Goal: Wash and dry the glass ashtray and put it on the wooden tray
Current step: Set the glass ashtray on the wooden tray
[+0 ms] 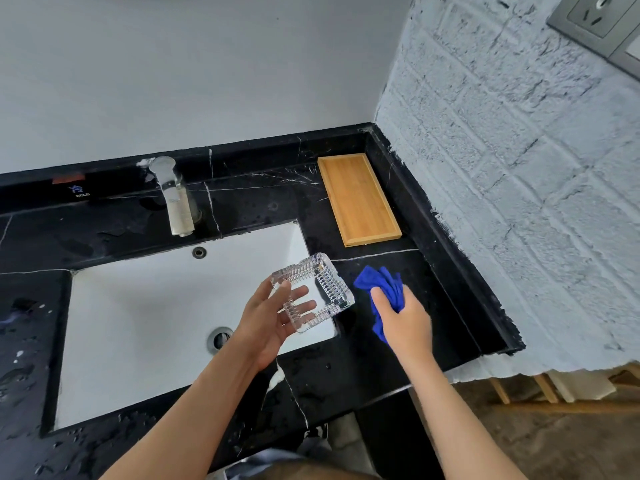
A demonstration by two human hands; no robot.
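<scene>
My left hand (pixel 268 322) holds the square glass ashtray (pixel 322 282) tilted above the right end of the white sink (pixel 138 306), fingers behind the glass. Just to its right, my right hand (pixel 405 318) grips a crumpled blue cloth (pixel 384 284) over the black counter. Cloth and ashtray are apart. The wooden tray (pixel 358 199) lies bare at the back right of the counter, beyond both hands.
A chrome tap (pixel 176 199) stands behind the sink, with no water running that I can see. Droplets dot the black marble counter (pixel 346 368). A painted brick wall (pixel 519 202) borders the counter's right side. The drain (pixel 220 337) sits near my left wrist.
</scene>
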